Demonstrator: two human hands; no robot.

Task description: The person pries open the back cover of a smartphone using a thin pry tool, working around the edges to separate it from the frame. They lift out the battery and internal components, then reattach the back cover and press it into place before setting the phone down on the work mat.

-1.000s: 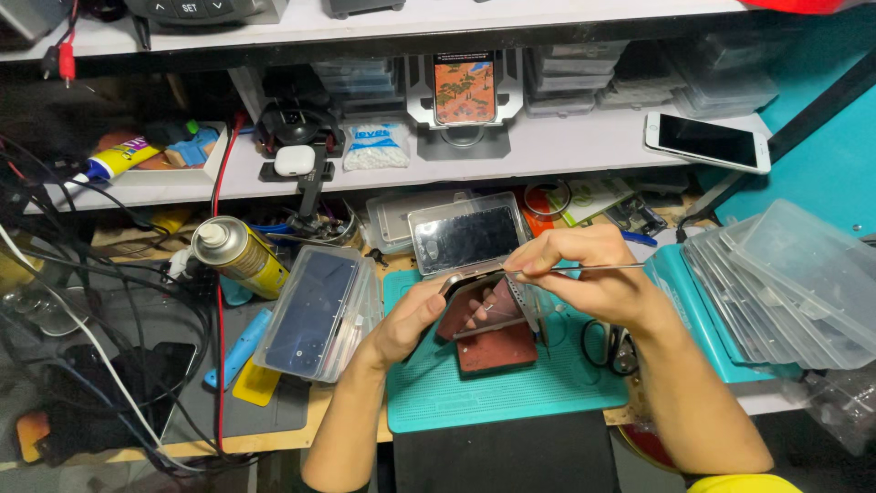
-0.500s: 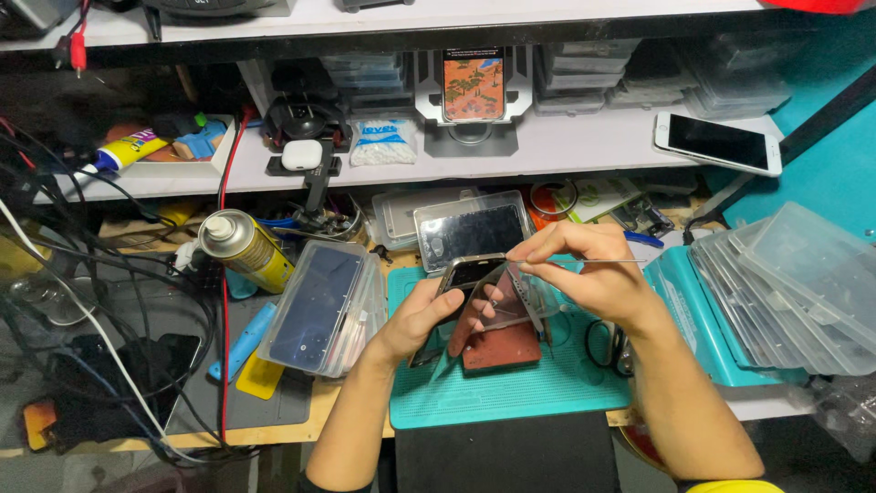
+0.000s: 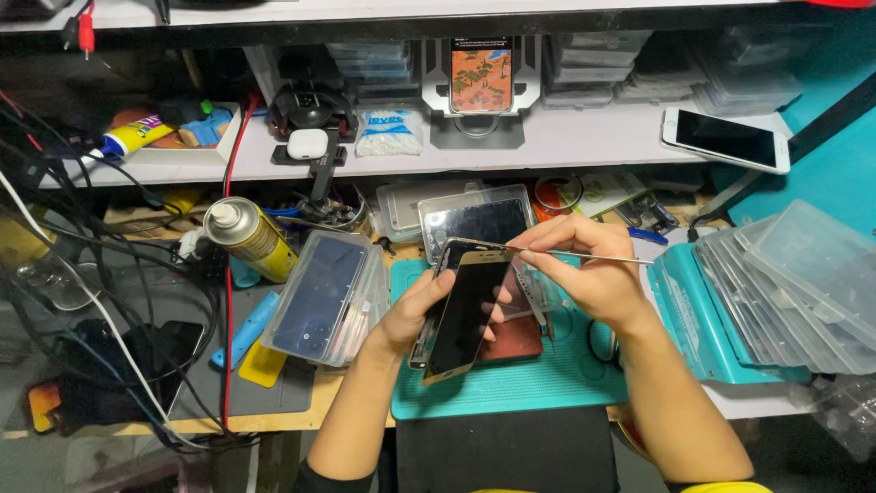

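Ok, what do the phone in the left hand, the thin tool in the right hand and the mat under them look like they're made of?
The phone looks like glossy black glass in a gold, probably metal, frame: its face mirrors light and its edges shine. The thin tool looks like bare steel, silvery and slender. The mat looks like matte teal rubber or silicone, with no glare and moulded circles.

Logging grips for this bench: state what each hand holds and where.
Left hand grips the gold smartphone by its left edge; right hand pinches a thin metal pry tool near its front end.
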